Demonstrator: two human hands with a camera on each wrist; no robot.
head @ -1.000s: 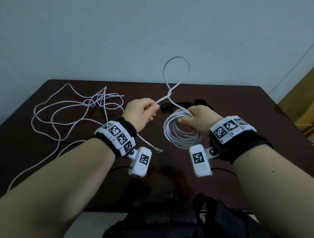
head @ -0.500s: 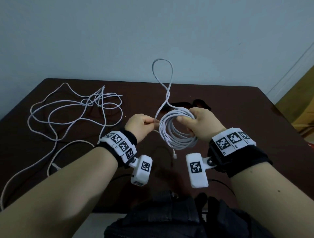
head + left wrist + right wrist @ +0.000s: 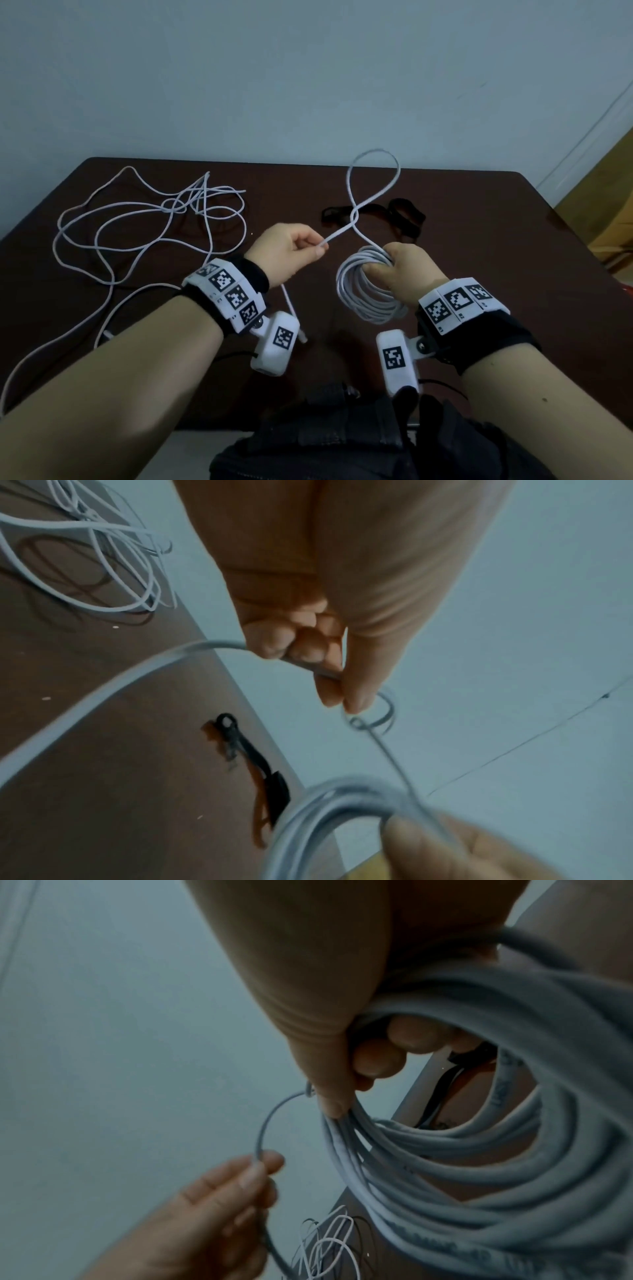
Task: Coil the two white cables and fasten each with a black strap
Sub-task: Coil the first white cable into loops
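Since half a second ago my left hand has drawn away from the coil, and the free loop of cable now stands up over the far edge of the counter again.

I judge I am in the middle of winding the first cable: one more turn is being measured out, and no strap is on it yet. The second white cable lies loose and tangled toward the far left corner of the counter. My right hand is above the middle of the counter, its fingers curled through the coil and gripping the bundle of turns. My left fingers are closed, thumb pinching the free strand, whose plug end hangs below my wrist.

The black straps lie near the far edge, just behind the coil. Next I expect to bring the strand across, lay the loop flat on the bundle without a twist, tuck in the short tail, then reach for a strap.
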